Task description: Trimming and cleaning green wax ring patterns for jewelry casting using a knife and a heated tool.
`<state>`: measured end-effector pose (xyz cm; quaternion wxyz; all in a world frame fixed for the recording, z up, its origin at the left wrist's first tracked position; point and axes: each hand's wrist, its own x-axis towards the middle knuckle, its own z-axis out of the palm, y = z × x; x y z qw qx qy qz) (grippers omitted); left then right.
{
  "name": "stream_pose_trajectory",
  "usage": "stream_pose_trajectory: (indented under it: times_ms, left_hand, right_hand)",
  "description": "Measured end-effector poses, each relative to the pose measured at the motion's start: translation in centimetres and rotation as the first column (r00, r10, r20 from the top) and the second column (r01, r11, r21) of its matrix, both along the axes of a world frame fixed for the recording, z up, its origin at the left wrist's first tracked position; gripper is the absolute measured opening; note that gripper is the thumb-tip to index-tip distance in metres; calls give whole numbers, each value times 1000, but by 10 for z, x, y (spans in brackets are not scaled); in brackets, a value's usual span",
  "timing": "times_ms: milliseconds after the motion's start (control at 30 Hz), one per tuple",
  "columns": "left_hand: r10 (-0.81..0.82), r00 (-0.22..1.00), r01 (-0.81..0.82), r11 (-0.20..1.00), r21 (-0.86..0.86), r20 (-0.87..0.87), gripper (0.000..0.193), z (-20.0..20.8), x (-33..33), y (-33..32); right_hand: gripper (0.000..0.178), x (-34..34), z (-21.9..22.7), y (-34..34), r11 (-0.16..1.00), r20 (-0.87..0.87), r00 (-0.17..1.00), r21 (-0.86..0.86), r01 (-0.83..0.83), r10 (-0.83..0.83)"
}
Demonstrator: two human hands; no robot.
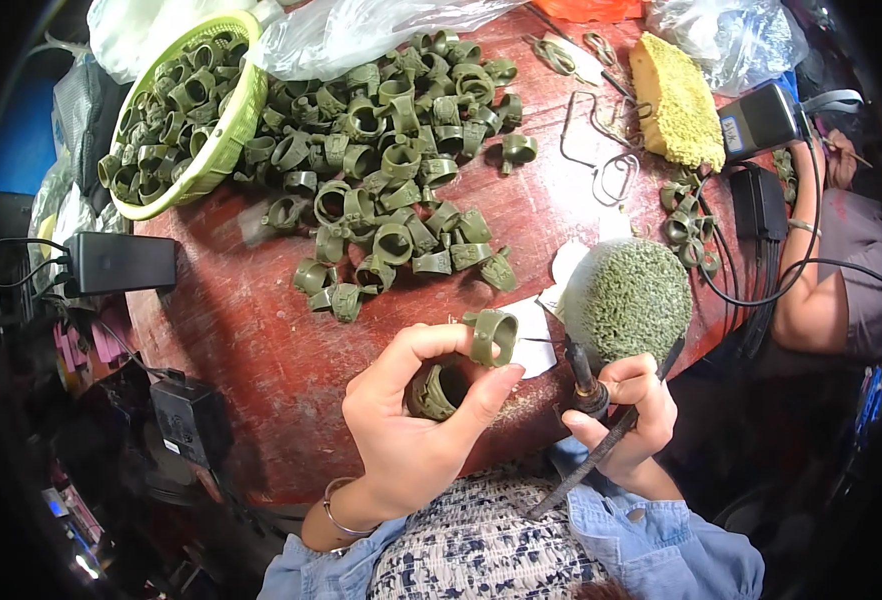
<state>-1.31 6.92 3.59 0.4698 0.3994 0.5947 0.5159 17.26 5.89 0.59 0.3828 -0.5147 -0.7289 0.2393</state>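
My left hand pinches a small dark green ring between thumb and index finger at the table's near edge. Another green ring sits in the curl of the same hand, against the palm. My right hand grips a black pen-like tool with a cord running down past the wrist. Its thin tip points left toward the pinched ring; whether it touches is too fine to tell. Just beyond my right hand stands a rounded, rough-textured green lump. White paper lies behind the pinched ring.
Many similar rings are heaped on the red table. More fill a yellow-green basket at far left. A yellow sponge-like block, bent wire, black adapters and cables surround them. Another person's arm is at right.
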Motion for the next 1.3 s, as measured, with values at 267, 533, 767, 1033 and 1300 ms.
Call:
stream_pose_trajectory:
  times_ms: [267,533,767,1033,1300]
  left_hand:
    - [-37,992,45,996,71,-117,22,-2,-2,0]
    - [-33,977,62,990,130,-212,22,-2,-2,2]
    - [-18,980,41,993,114,-196,22,-2,-1,2]
    - [-10,978,38,991,131,-210,22,-2,-1,2]
    - [-28,978,55,990,128,-204,22,-2,-2,1]
  right_hand:
    - [44,-5,-1,4,999,90,996,37,-25,22]
    - [44,-6,-2,4,999,79,997,42,-8,5]
    - [43,-8,-1,5,1000,95,995,31,-3,0]
    - [43,-7,-1,4,1000,103,995,25,-3,0]
    - [42,-7,0,5,1000,115,993,23,-18,15]
